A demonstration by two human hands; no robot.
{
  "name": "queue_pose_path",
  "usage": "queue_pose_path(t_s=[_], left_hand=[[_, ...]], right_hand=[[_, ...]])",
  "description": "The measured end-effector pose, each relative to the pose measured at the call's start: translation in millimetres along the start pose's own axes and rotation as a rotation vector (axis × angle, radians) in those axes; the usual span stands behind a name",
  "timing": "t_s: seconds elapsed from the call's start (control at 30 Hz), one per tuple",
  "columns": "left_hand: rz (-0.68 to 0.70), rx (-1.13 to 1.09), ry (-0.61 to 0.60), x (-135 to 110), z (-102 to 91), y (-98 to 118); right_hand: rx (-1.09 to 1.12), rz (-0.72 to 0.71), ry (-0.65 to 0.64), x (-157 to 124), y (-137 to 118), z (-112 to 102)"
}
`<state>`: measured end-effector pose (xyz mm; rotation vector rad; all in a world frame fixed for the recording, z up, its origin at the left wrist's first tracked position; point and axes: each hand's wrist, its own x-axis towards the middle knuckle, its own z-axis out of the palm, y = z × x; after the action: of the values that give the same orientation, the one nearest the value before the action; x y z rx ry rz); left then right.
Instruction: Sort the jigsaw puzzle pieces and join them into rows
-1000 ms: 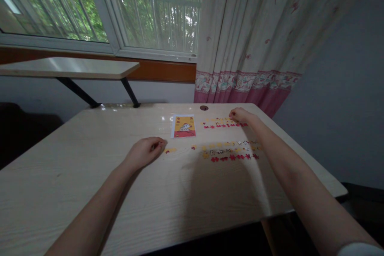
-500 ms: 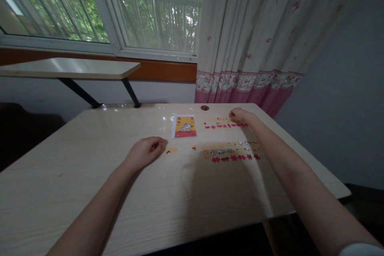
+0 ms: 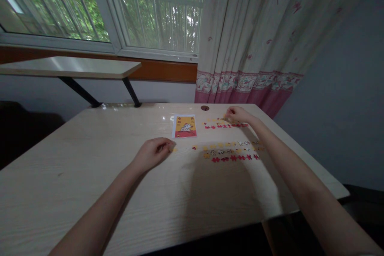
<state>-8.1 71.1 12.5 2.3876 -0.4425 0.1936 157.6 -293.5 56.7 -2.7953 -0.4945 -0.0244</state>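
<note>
My left hand (image 3: 154, 152) rests low over the table with its fingers pinched at a small yellow jigsaw piece (image 3: 175, 150), partly covering it. My right hand (image 3: 239, 115) reaches to the upper rows of pieces, thumb and fingers closed on a yellow jigsaw piece (image 3: 223, 117) that is mostly hidden. Under that hand runs a row of red pieces (image 3: 213, 127). Nearer me lie further rows, yellow and white pieces (image 3: 222, 152) above red ones (image 3: 233, 158). A lone yellow piece with a dark red mark (image 3: 195, 147) sits between my left hand and these rows.
A picture card (image 3: 185, 126) with a white cartoon animal on yellow and red lies at mid-table. Behind it is a round cable hole (image 3: 205, 108). A raised shelf (image 3: 90, 67) on dark legs stands at back left; a curtain (image 3: 246, 48) hangs behind the table.
My left hand has slid a little right, over the yellow pieces beside it. My right hand has shifted slightly left along the upper rows.
</note>
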Motion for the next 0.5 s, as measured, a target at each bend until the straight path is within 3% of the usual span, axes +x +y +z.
queue_pose_path(t_s=[0.13,0.27,0.37,0.5], left_hand=[[-0.074,-0.312,0.045,1.2,20.3,25.3],[-0.133,-0.476,0.09,2.4,29.8,38.7],[-0.151,-0.519,0.062,2.5,31.8,43.0],[-0.139,-0.555,0.041,2.4,34.0,48.1]], right_hand=[[0.584,-0.135,0.099,-39.8,-63.1,28.4],[0.934,-0.167,0.034,-73.3,-120.2,64.2],[1.117,-0.12,-0.019,-86.7,-144.1,78.1],[1.234,-0.054,-0.063,-94.7,-156.4,81.2]])
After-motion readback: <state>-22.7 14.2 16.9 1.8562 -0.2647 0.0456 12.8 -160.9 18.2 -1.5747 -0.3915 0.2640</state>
